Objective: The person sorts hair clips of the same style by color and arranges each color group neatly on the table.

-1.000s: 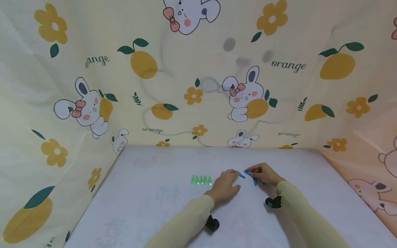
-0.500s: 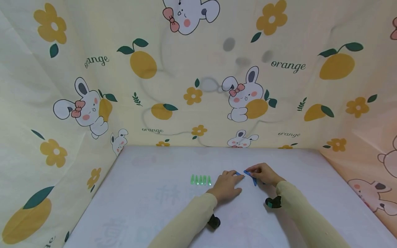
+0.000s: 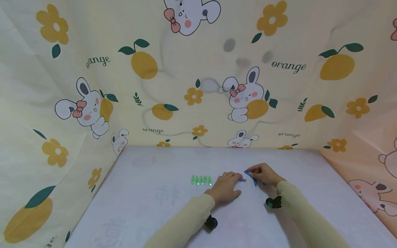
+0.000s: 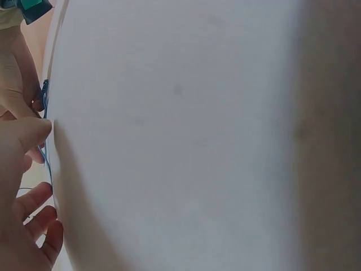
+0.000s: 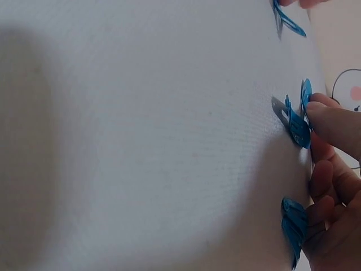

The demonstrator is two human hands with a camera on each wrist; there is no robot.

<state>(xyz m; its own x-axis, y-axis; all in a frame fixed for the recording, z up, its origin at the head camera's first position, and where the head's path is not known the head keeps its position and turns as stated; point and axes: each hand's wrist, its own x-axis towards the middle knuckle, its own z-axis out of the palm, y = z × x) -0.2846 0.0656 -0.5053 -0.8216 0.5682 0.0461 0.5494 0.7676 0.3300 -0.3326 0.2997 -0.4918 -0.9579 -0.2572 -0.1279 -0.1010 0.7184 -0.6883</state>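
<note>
On the white table, the left hand (image 3: 225, 187) lies palm down, its fingertips touching a blue hair clip (image 3: 243, 179), the thumb apart from it. In the right wrist view that clip (image 5: 291, 22) lies by the left fingertips. The right hand (image 3: 266, 174) pinches a blue clip (image 5: 306, 93) between thumb and finger; another blue clip (image 5: 299, 129) is right against it. Several more blue clips (image 5: 294, 226) lie bunched beneath the right hand's curled fingers. The left wrist view shows the left hand (image 4: 25, 197) at its edge, partly cut off.
Several green clips (image 3: 201, 180) stand in a row on the table (image 3: 149, 213), left of the left hand. A patterned cloth (image 3: 198, 69) surrounds the table at the back and sides. Dark wrist cameras sit below both sleeves.
The clip at the left fingertips has turned and shifted slightly toward the person, with the left fingers moving along. The right hand has stayed in place, pinching its clip.
</note>
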